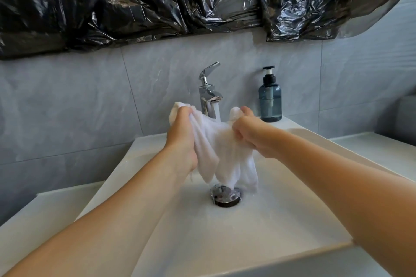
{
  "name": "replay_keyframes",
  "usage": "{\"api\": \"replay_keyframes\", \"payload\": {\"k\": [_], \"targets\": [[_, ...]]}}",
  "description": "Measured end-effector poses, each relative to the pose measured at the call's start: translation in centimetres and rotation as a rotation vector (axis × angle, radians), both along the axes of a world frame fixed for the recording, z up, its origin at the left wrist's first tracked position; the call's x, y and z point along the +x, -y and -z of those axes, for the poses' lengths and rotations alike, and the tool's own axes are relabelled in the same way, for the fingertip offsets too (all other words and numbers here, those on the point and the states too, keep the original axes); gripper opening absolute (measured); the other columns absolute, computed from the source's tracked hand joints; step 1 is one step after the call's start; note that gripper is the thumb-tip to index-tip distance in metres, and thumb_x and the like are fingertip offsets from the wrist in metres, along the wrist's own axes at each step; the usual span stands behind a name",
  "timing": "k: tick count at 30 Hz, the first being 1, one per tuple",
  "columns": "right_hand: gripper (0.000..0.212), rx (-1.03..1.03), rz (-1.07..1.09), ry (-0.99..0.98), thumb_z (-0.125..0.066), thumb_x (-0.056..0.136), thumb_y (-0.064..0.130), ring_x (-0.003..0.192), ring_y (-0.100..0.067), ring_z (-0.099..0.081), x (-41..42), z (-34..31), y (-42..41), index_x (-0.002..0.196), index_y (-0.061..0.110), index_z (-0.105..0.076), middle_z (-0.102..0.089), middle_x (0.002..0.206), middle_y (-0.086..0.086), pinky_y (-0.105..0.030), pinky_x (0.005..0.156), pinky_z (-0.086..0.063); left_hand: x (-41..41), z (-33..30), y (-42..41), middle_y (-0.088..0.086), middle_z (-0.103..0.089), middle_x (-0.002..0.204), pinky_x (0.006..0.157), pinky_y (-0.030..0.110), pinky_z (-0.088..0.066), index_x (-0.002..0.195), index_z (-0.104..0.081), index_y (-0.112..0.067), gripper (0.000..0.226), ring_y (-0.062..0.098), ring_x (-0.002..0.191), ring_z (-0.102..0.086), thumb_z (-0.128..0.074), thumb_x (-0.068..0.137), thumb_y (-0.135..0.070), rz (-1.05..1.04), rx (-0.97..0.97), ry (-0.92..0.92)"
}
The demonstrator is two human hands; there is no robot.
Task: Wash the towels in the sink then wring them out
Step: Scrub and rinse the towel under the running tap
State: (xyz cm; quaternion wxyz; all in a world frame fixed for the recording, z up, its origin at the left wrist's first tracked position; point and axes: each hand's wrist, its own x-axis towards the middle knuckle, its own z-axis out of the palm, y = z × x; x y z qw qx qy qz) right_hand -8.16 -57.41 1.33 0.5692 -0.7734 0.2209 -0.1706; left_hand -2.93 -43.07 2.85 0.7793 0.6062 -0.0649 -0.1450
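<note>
Towel: one white towel point(219, 141), wet, held above the sink basin point(281, 220), directly in front of the faucet spout.
Left hand: left hand point(182, 132) grips the towel's upper left corner; fingers curled round a bunched fold, a tuft of cloth showing above the knuckles.
Right hand: right hand point(252, 132) grips the upper right corner the same way, fingers curled in, a tuft of cloth standing up beside the thumb.
Towel relative to grip: the span between the two hands sags slightly; the rest hangs below both hands in three loose folds, lowest tips just above the drain point(226, 197).
Water: a stream runs from the chrome faucet point(209, 94) down behind the towel's top edge; whether it strikes the cloth I cannot tell.
Faucet lever: tilted up and to the right.
Counts: one towel, two hands, one faucet, one drain, one soap bottle.
Soap bottle: blue-grey pump bottle point(270, 99) upright on the sink's back right corner, near the right hand, not touching it.
Wall: grey tiles, black plastic sheeting point(180, 0) draped across the upper part.
</note>
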Motion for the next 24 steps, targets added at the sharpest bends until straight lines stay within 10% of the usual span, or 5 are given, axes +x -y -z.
{"api": "replay_keyframes", "payload": {"k": [3,7,14,18,24], "targets": [[0.099,-0.061,-0.294,-0.060,-0.050,0.080,-0.002,0.109,-0.030,-0.054,-0.8,0.2,-0.8,0.154,0.040,0.000,-0.040,0.128,-0.009,-0.040,0.100,-0.048,0.6,-0.2,-0.3,-0.013,-0.066,0.090,0.099,0.037,-0.045,0.079,-0.062,-0.033,0.020,0.018,0.108,-0.067,-0.060,0.067,-0.049,-0.092,-0.115,-0.009],[0.085,-0.294,-0.434,-0.208,-0.073,0.078,0.012,0.112,-0.025,-0.051,-1.0,0.6,-1.1,0.149,0.031,-0.029,-0.050,0.132,-0.001,-0.031,0.089,-0.046,0.9,-0.3,-0.5,-0.026,-0.066,0.101,0.101,0.036,-0.039,0.083,-0.065,-0.036,0.019,0.011,0.103,-0.062,-0.054,0.077,-0.051,-0.134,-0.207,-0.002],[0.026,-0.335,-0.223,-0.129,-0.064,0.088,0.036,0.079,-0.017,-0.049,-1.4,0.0,-0.7,0.099,0.012,-0.064,-0.059,0.095,-0.003,-0.028,0.068,-0.039,1.0,-1.3,-1.0,-0.012,-0.064,0.102,0.077,0.032,-0.045,0.119,-0.056,-0.029,0.044,0.013,0.091,-0.061,-0.055,0.079,-0.046,-0.297,-0.178,0.026],[0.038,-0.159,-0.040,-0.027,-0.051,0.096,0.046,0.074,-0.014,-0.051,-0.8,-0.4,-0.6,0.101,0.011,-0.064,-0.060,0.091,-0.003,-0.026,0.063,-0.038,0.6,-0.5,-0.9,0.001,-0.070,0.110,0.088,0.043,-0.053,0.129,-0.056,-0.023,0.092,0.024,0.096,-0.069,-0.066,0.040,-0.046,-0.119,-0.034,-0.015],[0.045,0.091,0.043,0.008,-0.047,0.091,0.050,0.082,-0.029,-0.064,-0.6,-0.4,0.3,0.109,0.012,-0.063,-0.067,0.097,-0.012,-0.033,0.068,-0.049,-0.4,1.0,0.6,0.011,-0.065,0.112,0.090,0.042,-0.055,0.132,-0.046,-0.013,0.091,0.028,0.100,-0.068,-0.054,0.042,-0.005,0.111,0.148,0.105]]}}
